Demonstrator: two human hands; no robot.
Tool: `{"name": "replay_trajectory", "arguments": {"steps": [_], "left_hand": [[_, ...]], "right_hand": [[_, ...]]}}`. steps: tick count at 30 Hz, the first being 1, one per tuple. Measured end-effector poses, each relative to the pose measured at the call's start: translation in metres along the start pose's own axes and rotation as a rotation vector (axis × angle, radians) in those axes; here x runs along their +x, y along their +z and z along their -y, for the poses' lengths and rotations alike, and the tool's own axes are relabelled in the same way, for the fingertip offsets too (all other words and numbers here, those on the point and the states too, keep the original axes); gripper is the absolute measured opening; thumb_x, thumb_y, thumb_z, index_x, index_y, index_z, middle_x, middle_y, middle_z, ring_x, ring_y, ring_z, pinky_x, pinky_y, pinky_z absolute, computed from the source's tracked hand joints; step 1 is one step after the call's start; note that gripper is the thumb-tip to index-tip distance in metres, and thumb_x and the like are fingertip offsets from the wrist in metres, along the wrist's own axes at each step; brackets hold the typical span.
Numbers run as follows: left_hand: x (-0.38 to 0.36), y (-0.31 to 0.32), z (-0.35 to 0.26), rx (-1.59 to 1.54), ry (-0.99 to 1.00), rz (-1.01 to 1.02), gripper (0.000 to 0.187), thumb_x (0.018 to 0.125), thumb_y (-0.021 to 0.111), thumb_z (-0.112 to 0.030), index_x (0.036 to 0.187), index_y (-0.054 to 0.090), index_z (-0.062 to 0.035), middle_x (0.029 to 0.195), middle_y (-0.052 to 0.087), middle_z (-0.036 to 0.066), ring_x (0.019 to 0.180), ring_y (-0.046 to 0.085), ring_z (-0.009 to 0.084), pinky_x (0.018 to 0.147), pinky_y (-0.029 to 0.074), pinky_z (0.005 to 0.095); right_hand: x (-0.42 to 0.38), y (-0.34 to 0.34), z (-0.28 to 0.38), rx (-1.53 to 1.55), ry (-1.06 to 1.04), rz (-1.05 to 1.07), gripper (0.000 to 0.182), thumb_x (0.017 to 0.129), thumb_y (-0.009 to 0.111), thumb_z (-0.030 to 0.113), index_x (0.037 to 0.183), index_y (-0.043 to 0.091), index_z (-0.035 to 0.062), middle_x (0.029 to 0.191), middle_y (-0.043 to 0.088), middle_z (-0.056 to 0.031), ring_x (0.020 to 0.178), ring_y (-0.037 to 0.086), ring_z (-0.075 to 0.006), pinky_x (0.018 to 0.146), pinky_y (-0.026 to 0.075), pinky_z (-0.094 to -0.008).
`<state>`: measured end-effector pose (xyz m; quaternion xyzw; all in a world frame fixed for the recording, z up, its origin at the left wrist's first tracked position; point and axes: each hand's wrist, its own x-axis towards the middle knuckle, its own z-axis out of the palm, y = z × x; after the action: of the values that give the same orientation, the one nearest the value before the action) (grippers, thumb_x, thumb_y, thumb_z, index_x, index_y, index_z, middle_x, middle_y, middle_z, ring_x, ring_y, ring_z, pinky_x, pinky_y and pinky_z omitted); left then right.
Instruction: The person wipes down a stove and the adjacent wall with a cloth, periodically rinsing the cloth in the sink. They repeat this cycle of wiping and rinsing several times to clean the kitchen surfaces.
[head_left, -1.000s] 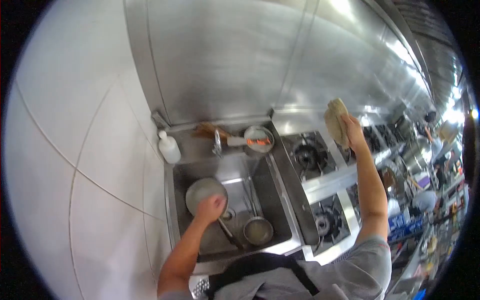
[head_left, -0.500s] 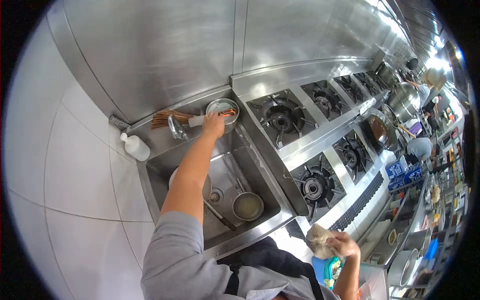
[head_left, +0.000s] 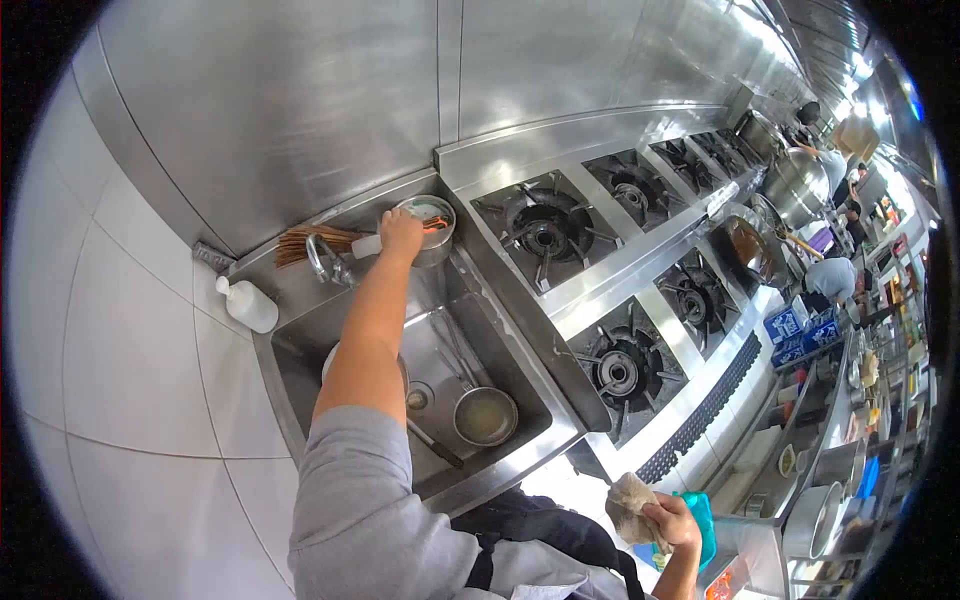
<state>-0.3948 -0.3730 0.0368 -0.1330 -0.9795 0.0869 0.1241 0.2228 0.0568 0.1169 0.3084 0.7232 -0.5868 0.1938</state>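
Observation:
My left hand (head_left: 402, 236) reaches over the back of the sink to the near-left rim of a round metal pot (head_left: 434, 256). Its fingers are curled, and what they grip is hidden. An orange-and-black object (head_left: 436, 225) shows inside the pot, right beside the fingers. A crumpled beige cloth (head_left: 630, 506) is held in my right hand (head_left: 674, 522), out past the sink's front edge. Down in the metal sink (head_left: 470, 290) lie a small pan (head_left: 486, 416) with cloudy liquid and another pan, partly hidden under my left forearm, its handle (head_left: 436, 444) showing.
A stick brush (head_left: 312, 244), a faucet (head_left: 322, 262) and a white bottle (head_left: 250, 306) stand along the sink's back left. Gas burners (head_left: 545, 236) run to the right. A large wok (head_left: 745, 250) sits farther along. Other people (head_left: 832, 280) are at the far right.
The whole view has shifted slightly left. My left hand stays at the pot. My right hand still holds the cloth, now a little lower.

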Motion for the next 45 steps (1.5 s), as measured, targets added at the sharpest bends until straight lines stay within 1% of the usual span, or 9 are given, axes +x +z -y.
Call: {"name": "replay_trajectory", "arguments": {"steps": [12,18,21,25,27,31,34,39,45], "left_hand": [[0.001,-0.069,0.035,-0.136,-0.063,0.149,0.02,0.086,0.059,-0.018,0.099,0.07,-0.0072,0.111,0.067,0.017,0.106,0.063,0.0326,0.092,0.046,0.0473],[0.023,-0.108,0.108,-0.726,-0.209,-0.187,0.022,0.089,0.06,-0.019,0.105,0.062,-0.0041,0.101,0.068,0.02,0.101,0.064,0.0378,0.085,0.049,0.0456],[0.008,-0.148,0.142,-0.825,-0.241,-0.253,0.023,0.089,0.063,-0.018,0.106,0.061,-0.0019,0.1,0.067,0.021,0.098,0.064,0.0369,0.086,0.048,0.0419],[-0.032,-0.181,0.189,-0.841,-0.244,-0.342,0.024,0.089,0.064,-0.015,0.11,0.062,-0.0018,0.1,0.069,0.018,0.095,0.065,0.0322,0.084,0.048,0.0396],[-0.052,-0.183,0.211,-0.891,-0.268,-0.365,0.026,0.09,0.065,-0.014,0.111,0.062,-0.0001,0.099,0.07,0.014,0.091,0.066,0.0256,0.082,0.048,0.0354],[-0.101,-0.181,0.236,-1.065,-0.357,-0.55,0.025,0.088,0.069,-0.014,0.107,0.066,0.0007,0.089,0.07,0.008,0.081,0.063,0.0155,0.076,0.048,0.03],[-0.129,-0.161,0.246,-1.281,-0.412,-0.708,0.026,0.086,0.073,-0.013,0.106,0.067,0.0017,0.088,0.07,0.005,0.079,0.062,0.0122,0.073,0.048,0.027],[-0.154,-0.137,0.263,-1.246,-0.597,-0.74,0.024,0.086,0.073,-0.011,0.106,0.067,0.0015,0.089,0.069,0.003,0.08,0.062,0.0092,0.073,0.048,0.0248],[-0.169,-0.122,0.279,-1.376,-0.549,-0.724,0.022,0.087,0.072,-0.009,0.106,0.067,0.0006,0.092,0.069,0.003,0.081,0.062,0.0087,0.075,0.049,0.0255]], "right_hand": [[0.022,0.011,0.023,0.052,0.008,0.029,0.022,0.091,0.06,0.009,0.106,0.069,-0.0054,0.091,0.069,-0.0048,0.08,0.063,-0.0131,0.073,0.052,-0.0279],[0.06,-0.005,0.031,-0.2,-0.068,0.107,0.02,0.092,0.06,0.01,0.105,0.069,-0.0028,0.086,0.066,-0.0009,0.075,0.059,-0.0112,0.068,0.05,-0.0277],[0.096,-0.002,0.113,-0.418,-0.201,0.21,0.027,0.094,0.054,0.008,0.118,0.066,0.0027,0.091,0.071,-0.0101,0.079,0.068,-0.0172,0.071,0.058,-0.0317],[0.14,0.072,0.292,-0.691,-0.884,0.206,0.04,0.086,0.055,-0.003,0.126,0.061,0.0006,0.117,0.067,-0.0169,0.108,0.065,-0.0278,0.095,0.053,-0.0391],[0.162,0.145,0.373,-0.687,-1.027,0.216,0.055,0.081,0.055,-0.01,0.134,0.055,0.0045,0.127,0.063,-0.017,0.116,0.062,-0.0272,0.098,0.05,-0.0387],[0.269,0.302,0.477,-0.842,-1.605,0.108,0.057,0.081,0.064,0.0,0.136,0.056,0.0168,0.126,0.062,-0.0165,0.113,0.06,-0.0375,0.093,0.052,-0.0405],[0.332,0.445,0.525,-0.978,-2.127,-0.031,0.05,0.081,0.065,0.007,0.127,0.062,0.0266,0.121,0.065,-0.0076,0.109,0.063,-0.0299,0.087,0.055,-0.0383],[0.37,0.597,0.531,-1.46,-2.227,0.144,0.047,0.086,0.061,0.014,0.129,0.057,0.0321,0.129,0.055,0.0008,0.111,0.062,-0.023,0.084,0.056,-0.04],[0.404,0.556,0.527,-1.507,-2.012,0.202,0.044,0.087,0.06,0.021,0.13,0.057,0.0308,0.131,0.052,-0.0024,0.104,0.064,-0.0247,0.082,0.057,-0.0383]]}}
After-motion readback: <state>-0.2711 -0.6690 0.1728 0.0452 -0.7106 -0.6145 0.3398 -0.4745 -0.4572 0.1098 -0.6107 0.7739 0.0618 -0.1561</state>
